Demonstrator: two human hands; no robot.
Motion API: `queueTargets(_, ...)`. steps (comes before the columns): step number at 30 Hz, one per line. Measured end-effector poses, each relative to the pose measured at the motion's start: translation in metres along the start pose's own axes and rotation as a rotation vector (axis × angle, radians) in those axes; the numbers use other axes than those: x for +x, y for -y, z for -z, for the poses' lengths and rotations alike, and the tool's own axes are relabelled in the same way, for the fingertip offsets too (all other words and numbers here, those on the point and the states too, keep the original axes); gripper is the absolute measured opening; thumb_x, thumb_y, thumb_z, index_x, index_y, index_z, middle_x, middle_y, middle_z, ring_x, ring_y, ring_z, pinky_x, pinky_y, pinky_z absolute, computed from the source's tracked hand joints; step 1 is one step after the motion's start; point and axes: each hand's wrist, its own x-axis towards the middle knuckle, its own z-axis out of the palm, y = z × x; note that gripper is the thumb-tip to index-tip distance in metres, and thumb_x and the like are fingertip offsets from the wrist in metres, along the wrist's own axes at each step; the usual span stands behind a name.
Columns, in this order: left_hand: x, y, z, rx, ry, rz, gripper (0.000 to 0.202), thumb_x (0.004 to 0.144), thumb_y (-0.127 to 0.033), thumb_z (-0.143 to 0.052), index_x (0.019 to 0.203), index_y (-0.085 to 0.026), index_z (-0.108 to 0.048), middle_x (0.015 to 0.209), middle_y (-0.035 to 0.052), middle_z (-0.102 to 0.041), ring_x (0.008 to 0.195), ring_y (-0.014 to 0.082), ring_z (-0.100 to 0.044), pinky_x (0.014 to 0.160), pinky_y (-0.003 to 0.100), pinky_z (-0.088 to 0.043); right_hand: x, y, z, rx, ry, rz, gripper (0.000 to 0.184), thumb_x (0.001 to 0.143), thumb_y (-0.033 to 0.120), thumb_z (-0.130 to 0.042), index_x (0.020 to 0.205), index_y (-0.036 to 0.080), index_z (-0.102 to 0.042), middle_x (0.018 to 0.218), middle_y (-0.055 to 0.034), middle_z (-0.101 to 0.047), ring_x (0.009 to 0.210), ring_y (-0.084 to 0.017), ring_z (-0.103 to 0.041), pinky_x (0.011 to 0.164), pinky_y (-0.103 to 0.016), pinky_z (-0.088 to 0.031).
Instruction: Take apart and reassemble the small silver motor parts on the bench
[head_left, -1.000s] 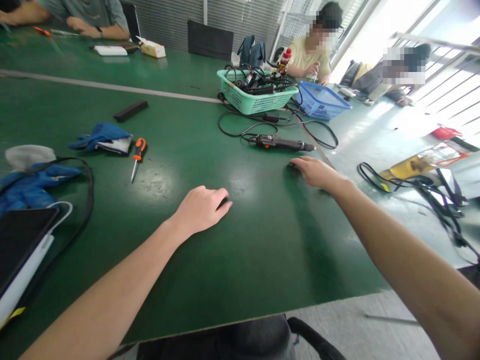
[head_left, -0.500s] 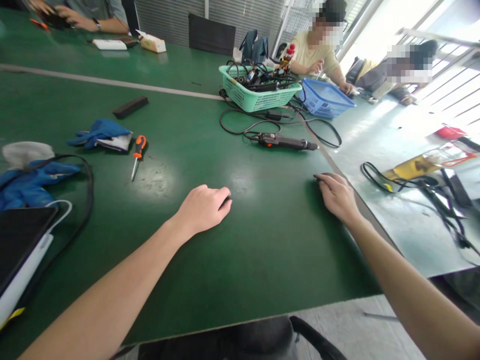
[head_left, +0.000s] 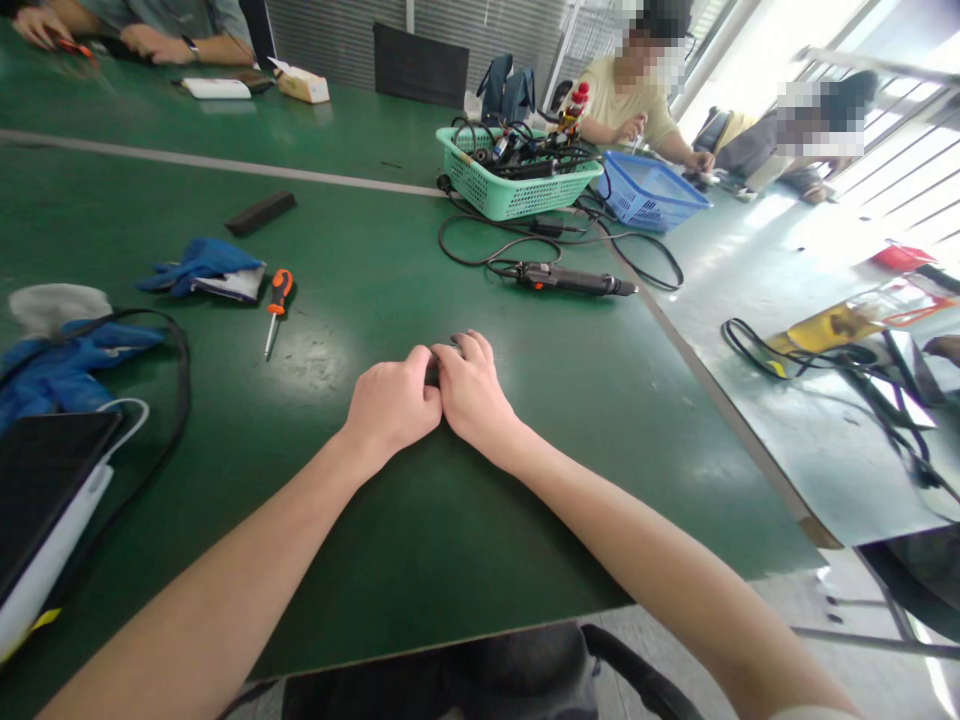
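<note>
My left hand point(head_left: 394, 405) is closed in a loose fist on the green tabletop point(head_left: 450, 560), thumb side toward the right. Against it rests my right hand point(head_left: 476, 395), with its fingers bent down and their tips near the left knuckles. Small dark patches show between the hands and by the right fingertips; whether these are an object or shadow I cannot make out. Left of and beyond the hands lies a screwdriver point(head_left: 277, 305) with an orange and black handle. Farther back on the right is a black electric screwdriver point(head_left: 574, 279) with its cable.
A green basket point(head_left: 517, 195) full of cables and tools stands behind, beside a blue basket point(head_left: 649, 200). Blue gloves point(head_left: 202, 265), a dark bar point(head_left: 261, 213) and a tablet-like device point(head_left: 52, 490) lie to the left. A yellow bottle point(head_left: 825, 325) lies right. Other people sit around.
My right hand has swept left from the table's right edge to meet my left hand. My left hand has shifted slightly left.
</note>
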Motion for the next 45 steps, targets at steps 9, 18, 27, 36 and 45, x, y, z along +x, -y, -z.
queueTargets(9,0.0,0.0,0.0,0.02,-0.006,0.009,0.031,0.087,-0.025,-0.044,0.114,-0.02,-0.059,0.079,0.0087,-0.073,0.075,0.0311,-0.071,0.065,0.038,-0.05,0.002,-0.003,0.039,0.018,-0.026,0.07,0.04,0.103,0.022,-0.036,0.136,0.014,-0.057,0.15,-0.0192,-0.044,0.145,-0.033,-0.034,0.119,-0.055,-0.035)
queueTargets(18,-0.001,-0.003,0.003,-0.02,0.02,-0.127,0.06,0.086,-0.021,-0.048,0.146,-0.025,-0.042,0.086,0.0049,-0.075,0.078,0.0268,-0.071,0.073,0.037,-0.051,-0.027,-0.034,0.057,-0.044,-0.059,0.249,0.028,0.097,0.03,-0.057,0.121,0.019,-0.066,0.118,-0.0146,-0.06,0.108,-0.03,-0.052,0.095,-0.05,-0.053)
queueTargets(27,0.001,-0.007,0.005,-0.011,0.038,-0.162,0.058,0.085,-0.019,-0.046,0.143,-0.025,-0.049,0.086,0.0042,-0.075,0.076,0.0257,-0.071,0.072,0.036,-0.05,-0.022,-0.035,0.058,-0.072,0.062,0.252,0.026,0.1,0.022,-0.049,0.12,0.023,-0.065,0.117,-0.0129,-0.059,0.106,-0.03,-0.051,0.094,-0.049,-0.052)
queueTargets(36,0.002,-0.007,0.006,-0.02,0.044,-0.155,0.059,0.087,-0.02,-0.046,0.145,-0.026,-0.048,0.083,0.0036,-0.074,0.072,0.0246,-0.069,0.073,0.035,-0.05,-0.037,-0.037,0.075,0.04,0.139,0.301,0.023,0.1,0.02,-0.05,0.119,0.02,-0.061,0.118,-0.0131,-0.061,0.107,-0.029,-0.052,0.099,-0.049,-0.05)
queueTargets(45,0.0,-0.007,0.005,-0.067,0.034,-0.199,0.049,0.086,-0.021,-0.048,0.134,-0.019,-0.051,0.083,0.0035,-0.073,0.069,0.0226,-0.066,0.066,0.034,-0.046,-0.037,-0.03,0.071,0.093,0.107,0.259,0.017,0.096,0.022,-0.056,0.112,0.02,-0.059,0.111,-0.0113,-0.062,0.106,-0.028,-0.053,0.096,-0.046,-0.051)
